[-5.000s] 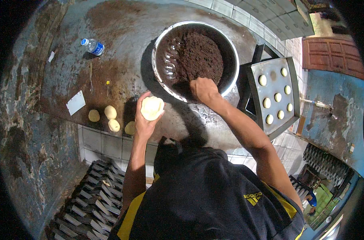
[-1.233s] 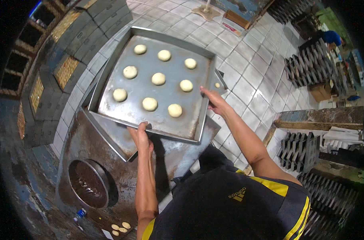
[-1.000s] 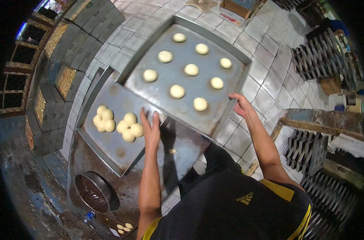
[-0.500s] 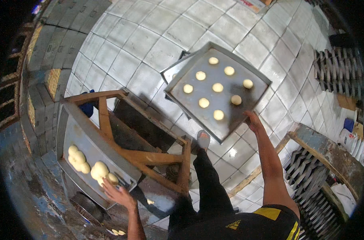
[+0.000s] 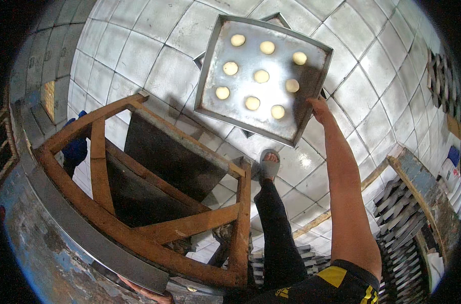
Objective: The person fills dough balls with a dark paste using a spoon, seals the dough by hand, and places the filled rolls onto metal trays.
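A square metal baking tray (image 5: 215, 104) with several pale dough balls (image 5: 261, 76) spaced out in rows lies on top of other trays, whose corners show under it. My right hand (image 5: 319, 109) reaches forward and grips this tray's rim at its right side. At the bottom edge, my left hand (image 5: 147, 294) shows only in part. It is beside the grey rim of a second tray (image 5: 109, 253) on the left, and its fingers are mostly hidden.
A wooden frame (image 5: 185, 225) stands at left, with dark panels inside it. A worn blue-grey surface (image 5: 43, 243) curves along the lower left. Stacked metal trays (image 5: 400, 213) and a wooden-edged bench (image 5: 423, 187) are at right. My sandaled foot (image 5: 270, 159) is on the white tiled floor.
The view has shifted; the tray with dough balls sits higher and has turned, my right hand still at its rim. My left hand, earlier by the dough on the left tray, is now mostly out of sight.
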### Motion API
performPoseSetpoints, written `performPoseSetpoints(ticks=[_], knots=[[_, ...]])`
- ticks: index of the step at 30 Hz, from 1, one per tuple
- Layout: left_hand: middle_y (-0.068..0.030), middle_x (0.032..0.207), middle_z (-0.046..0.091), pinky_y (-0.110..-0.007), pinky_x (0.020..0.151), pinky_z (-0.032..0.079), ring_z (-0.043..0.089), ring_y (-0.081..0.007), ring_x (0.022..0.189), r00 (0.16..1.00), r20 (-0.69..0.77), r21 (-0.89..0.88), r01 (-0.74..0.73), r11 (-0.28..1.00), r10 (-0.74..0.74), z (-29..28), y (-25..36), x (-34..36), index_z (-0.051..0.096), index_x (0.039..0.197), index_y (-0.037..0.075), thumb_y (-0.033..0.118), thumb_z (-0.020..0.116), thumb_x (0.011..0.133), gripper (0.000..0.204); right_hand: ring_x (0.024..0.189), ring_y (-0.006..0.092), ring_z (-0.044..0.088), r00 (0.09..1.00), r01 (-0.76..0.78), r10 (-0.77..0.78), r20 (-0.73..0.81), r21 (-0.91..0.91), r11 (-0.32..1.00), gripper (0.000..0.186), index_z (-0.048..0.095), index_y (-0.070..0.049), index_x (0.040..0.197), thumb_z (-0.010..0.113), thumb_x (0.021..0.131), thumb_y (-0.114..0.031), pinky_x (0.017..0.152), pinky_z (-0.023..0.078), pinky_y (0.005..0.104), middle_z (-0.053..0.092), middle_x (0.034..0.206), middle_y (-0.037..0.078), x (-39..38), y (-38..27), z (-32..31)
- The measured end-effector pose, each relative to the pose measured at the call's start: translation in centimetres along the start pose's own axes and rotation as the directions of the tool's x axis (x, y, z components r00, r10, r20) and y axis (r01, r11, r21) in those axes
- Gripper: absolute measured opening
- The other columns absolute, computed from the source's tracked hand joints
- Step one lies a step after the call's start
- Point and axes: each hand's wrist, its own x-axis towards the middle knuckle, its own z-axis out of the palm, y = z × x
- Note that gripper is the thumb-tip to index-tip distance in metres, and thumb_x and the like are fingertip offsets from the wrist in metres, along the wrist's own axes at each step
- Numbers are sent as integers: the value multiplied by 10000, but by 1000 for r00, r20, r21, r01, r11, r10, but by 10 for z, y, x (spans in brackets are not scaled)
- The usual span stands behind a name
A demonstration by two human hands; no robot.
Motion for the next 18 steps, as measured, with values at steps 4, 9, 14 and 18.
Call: performPoseSetpoints(ticks=[4, 9, 14, 18], knots=[[-162, 1677, 131, -560, 1239, 81, 117, -352, 1543, 999, -1, -6, -40, 999, 40, -1, 16, 4, 151, 1614, 73, 647, 201, 1012, 833, 922, 174, 598, 930, 297, -270, -248, 79, 952, 330, 609, -69, 1261, 629, 938, -134, 874, 484, 338, 653, 1025, 34, -4, 22, -4], [-208, 1594, 342, -513, 1229, 141, 277, -380, 1484, 997, -81, 127, 7, 992, 4, -3, 42, 16, 362, 1526, -17, 713, 300, 977, 915, 850, 117, 597, 980, -35, -70, -189, -503, 863, 349, 721, 3, 1080, 608, 985, -313, 770, 470, 281, 679, 881, 59, -97, 51, 15], [-177, 1577, 394, -547, 1212, 131, 310, -363, 1479, 1000, -6, 168, 17, 986, -17, -10, 46, 7, 484, 1476, 80, 401, 593, 824, 734, 721, 112, 572, 994, 103, -111, -12, -279, 955, 247, 657, -22, 1015, 595, 1021, -261, 645, 486, 275, 628, 841, 33, -253, -11, 125], [-130, 1598, 370, -591, 1191, 169, 304, -342, 1487, 997, -30, 165, -64, 984, 70, 7, 46, 19, 499, 1463, 109, 413, 628, 864, 684, 707, 111, 555, 917, 376, -339, 212, -171, 911, 219, 577, -69, 935, 553, 1049, -254, 643, 493, 273, 547, 772, 10, -373, -124, 259]])
